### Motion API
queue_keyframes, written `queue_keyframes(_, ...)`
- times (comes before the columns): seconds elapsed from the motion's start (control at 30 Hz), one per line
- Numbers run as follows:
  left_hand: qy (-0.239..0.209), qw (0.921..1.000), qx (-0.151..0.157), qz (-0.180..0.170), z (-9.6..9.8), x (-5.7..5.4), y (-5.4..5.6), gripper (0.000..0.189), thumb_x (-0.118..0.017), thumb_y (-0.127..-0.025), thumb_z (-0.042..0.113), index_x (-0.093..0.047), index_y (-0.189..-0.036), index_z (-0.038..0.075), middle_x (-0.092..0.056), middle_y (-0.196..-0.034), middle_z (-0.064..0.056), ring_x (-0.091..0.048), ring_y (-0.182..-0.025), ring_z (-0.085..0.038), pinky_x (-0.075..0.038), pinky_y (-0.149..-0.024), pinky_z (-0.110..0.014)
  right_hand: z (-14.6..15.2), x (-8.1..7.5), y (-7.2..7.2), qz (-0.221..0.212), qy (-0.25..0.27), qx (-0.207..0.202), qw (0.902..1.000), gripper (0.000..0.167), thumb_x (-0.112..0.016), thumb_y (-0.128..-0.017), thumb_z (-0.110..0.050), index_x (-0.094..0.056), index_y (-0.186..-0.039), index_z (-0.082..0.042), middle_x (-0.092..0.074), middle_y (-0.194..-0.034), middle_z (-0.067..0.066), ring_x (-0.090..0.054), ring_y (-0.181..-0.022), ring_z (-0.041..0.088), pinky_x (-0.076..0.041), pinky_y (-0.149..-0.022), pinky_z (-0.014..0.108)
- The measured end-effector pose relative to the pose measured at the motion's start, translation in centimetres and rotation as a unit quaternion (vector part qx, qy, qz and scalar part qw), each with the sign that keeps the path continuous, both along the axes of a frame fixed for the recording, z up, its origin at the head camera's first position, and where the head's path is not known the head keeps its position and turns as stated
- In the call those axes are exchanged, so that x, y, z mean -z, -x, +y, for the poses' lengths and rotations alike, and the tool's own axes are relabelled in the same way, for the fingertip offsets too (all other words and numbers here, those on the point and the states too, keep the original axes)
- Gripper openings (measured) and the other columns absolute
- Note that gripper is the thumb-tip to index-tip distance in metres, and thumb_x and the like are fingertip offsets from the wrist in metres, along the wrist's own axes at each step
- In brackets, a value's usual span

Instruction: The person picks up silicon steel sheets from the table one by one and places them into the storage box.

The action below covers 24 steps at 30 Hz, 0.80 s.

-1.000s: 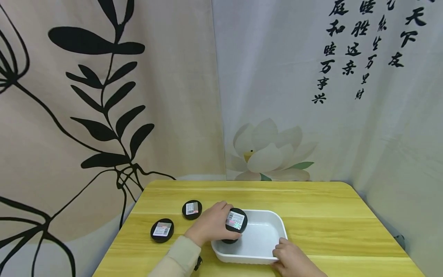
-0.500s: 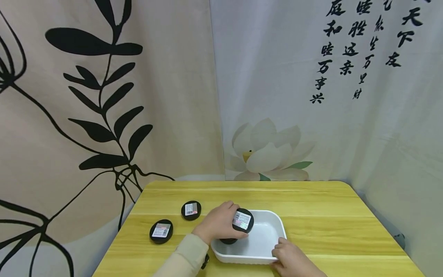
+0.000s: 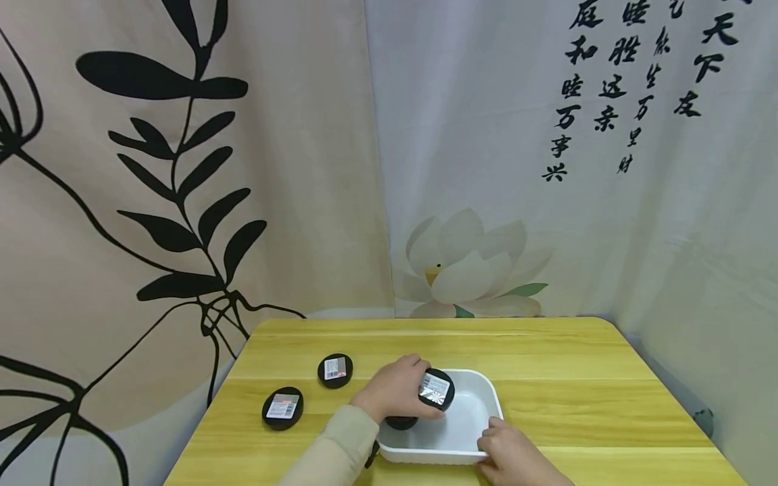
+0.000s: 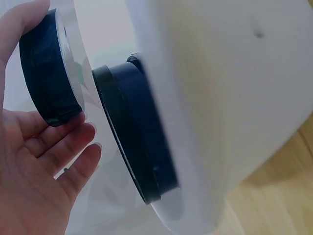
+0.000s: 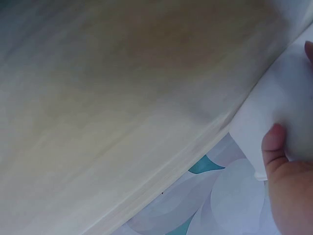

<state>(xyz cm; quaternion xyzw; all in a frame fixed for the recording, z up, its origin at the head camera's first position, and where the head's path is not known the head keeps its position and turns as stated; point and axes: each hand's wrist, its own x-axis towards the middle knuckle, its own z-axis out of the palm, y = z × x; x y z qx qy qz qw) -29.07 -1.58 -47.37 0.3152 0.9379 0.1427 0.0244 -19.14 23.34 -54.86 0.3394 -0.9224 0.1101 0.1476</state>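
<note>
Left hand (image 3: 395, 390) grips a black tin (image 3: 436, 389) over the white tray (image 3: 456, 430); right hand (image 3: 513, 451) holds the tray's near-right corner; second tin (image 3: 401, 423) sits inside.

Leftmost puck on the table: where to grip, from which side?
I'd pinch the side wall of the leftmost puck from above, thumb and fingers on opposite sides. It's round, lies flat, and nothing touches its rim. The left hand seems better placed, but holds another puck.
</note>
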Motion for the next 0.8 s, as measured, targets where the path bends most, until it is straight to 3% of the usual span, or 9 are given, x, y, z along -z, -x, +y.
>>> queue_keyframes(0.37, 0.029, 0.9979, 0.054, 0.023, 1.2, -0.7, 0.9, 0.088, -0.08, -0.065, 0.071, -0.061, -0.13, 0.014, -0.06, -0.108, 0.007, -0.054, -0.089, -0.005, -0.052, -0.083, -0.026, -0.1, -0.5, 0.0, -0.008, -0.007, 0.013, 0.9999, 0.025, -0.081, -0.071, -0.027, -0.058, -0.063, -0.023, -0.043, -0.062, -0.02, -0.035, -0.067, 0.002, -0.031, -0.06, 0.017)
queue_keyframes(0.8, 0.053, 0.9966, 0.06, 0.017, 1.5, -1.0, 1.3, 0.087, -0.081, -0.064, 0.07, -0.062, -0.13, 0.017, -0.06, -0.108, 0.009, -0.054, -0.089, -0.004, -0.052, -0.083, -0.026, -0.1, -0.1, 0.0, 0.013, -0.01, 0.0, 0.9999, 0.03, -0.082, -0.069, -0.031, -0.054, -0.06, -0.024, -0.036, -0.061, -0.021, -0.031, -0.067, 0.0, -0.027, -0.06, 0.015)
